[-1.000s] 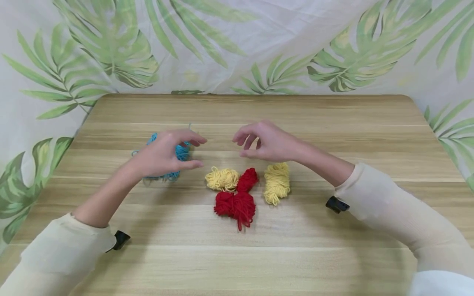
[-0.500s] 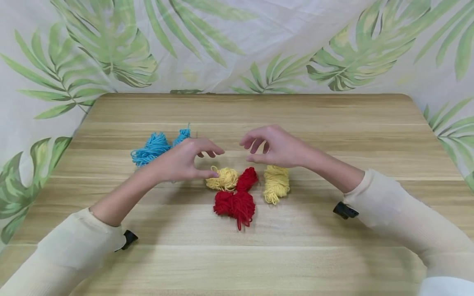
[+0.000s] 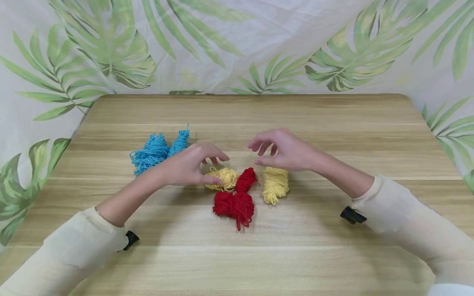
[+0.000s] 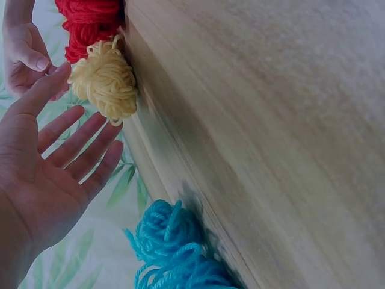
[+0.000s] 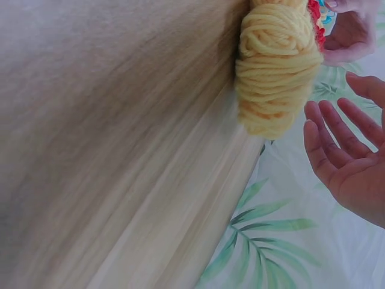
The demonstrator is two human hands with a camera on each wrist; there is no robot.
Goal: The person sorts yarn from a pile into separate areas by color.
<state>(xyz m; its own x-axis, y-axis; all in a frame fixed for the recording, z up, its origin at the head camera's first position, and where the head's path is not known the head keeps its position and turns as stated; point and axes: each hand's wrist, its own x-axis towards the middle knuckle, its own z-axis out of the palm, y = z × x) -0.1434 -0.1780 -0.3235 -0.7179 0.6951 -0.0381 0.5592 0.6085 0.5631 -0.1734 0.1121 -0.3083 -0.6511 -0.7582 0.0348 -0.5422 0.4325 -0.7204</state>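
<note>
My left hand (image 3: 190,164) hovers over the left yellow yarn bundle (image 3: 226,179), its thumb overlapping the yarn in the head view. Its fingers are loosely spread with nothing between them, as the left wrist view also shows. Beyond the right yellow yarn bundle (image 3: 275,186) hangs my right hand (image 3: 283,150), fingers relaxed and holding nothing. Between the yellow bundles lie a small red yarn bundle (image 3: 246,179) and a larger red one (image 3: 234,205) in front of it. Two blue yarn bundles, a wide one (image 3: 151,151) and a slim one (image 3: 179,142), sit behind the left forearm, which partly hides them.
All the yarn lies on a wood-grain table (image 3: 296,255). A white cloth with green leaf prints (image 3: 222,41) hangs behind the table's far edge and along its sides. Black wrist cameras (image 3: 353,215) show at both sleeves.
My left hand has moved right and nearer, from over the blue yarn to the left yellow bundle. My right hand has drifted right and slightly nearer. The yarn bundles stay put.
</note>
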